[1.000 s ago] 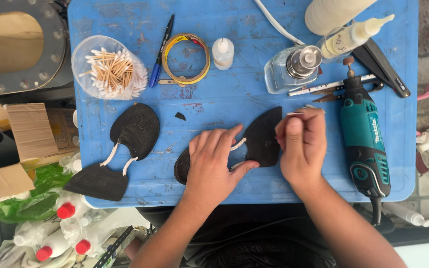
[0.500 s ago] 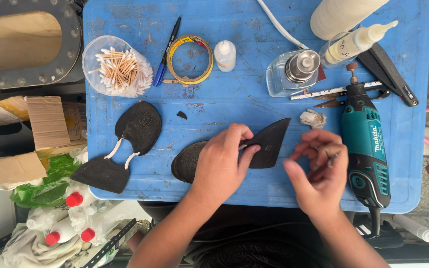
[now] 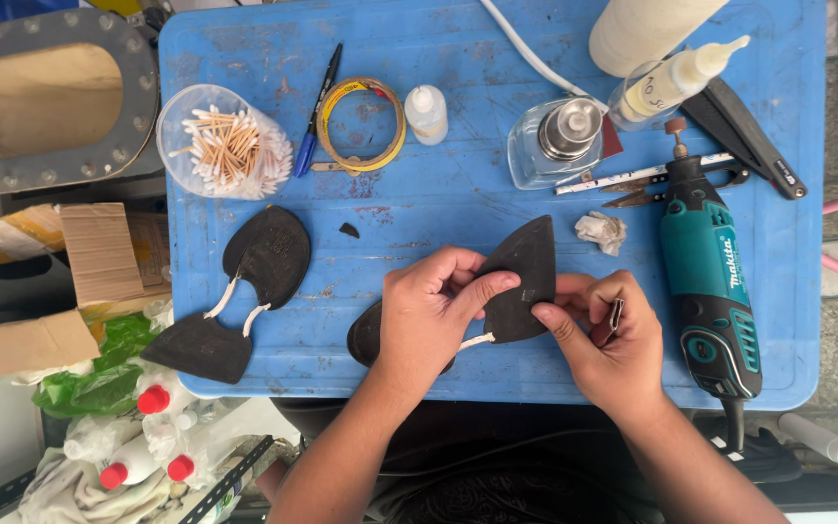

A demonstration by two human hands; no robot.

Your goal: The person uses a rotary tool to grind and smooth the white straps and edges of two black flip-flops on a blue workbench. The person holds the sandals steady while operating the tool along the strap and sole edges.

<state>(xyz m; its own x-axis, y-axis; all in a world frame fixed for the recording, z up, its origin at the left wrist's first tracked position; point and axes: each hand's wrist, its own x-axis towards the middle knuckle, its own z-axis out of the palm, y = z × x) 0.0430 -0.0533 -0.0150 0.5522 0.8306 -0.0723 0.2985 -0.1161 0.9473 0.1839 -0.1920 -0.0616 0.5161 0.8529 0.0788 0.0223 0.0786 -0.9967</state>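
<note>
Far left, off the desk (image 3: 477, 175): grey metal plate with an oval cutout (image 3: 50, 97), cardboard pieces (image 3: 60, 291), green plastic bag (image 3: 109, 364) and white bottles with red caps (image 3: 152, 427) below. On the blue desk, left end: clear tub of cotton swabs (image 3: 225, 146), blue pen (image 3: 317, 112), yellow ring of tape (image 3: 361, 124), small white dropper bottle (image 3: 426, 114). Below those lies a second dark sole pair (image 3: 244, 301), two pieces joined by white cords, lower piece hanging over the desk edge. Small dark scrap (image 3: 349, 230) just right of it. Centre front: left hand (image 3: 429, 315) closed on the dark sole piece (image 3: 521, 281), thumb on top of its face, fingers curled under; a rounded dark part shows beneath the hand, a white cord runs between. Sole piece is tilted, pointed end up-right, held just above the desk near the front edge. Right hand (image 3: 608, 340) pinches the right edge of the same piece with thumb and forefinger; a small thin metal blade-like item (image 3: 616, 313) is tucked in the other fingers, can't tell exactly what it is. Crumpled white wad (image 3: 600, 231) sits just above the right hand. Behind: glass bottle with metal cap (image 3: 555, 141), glue bottle with nozzle (image 3: 676, 82), scissors (image 3: 652, 184). Right: teal rotary tool (image 3: 710, 281) lying lengthwise, bit pointing away, just beside the right hand, not touching.
</note>
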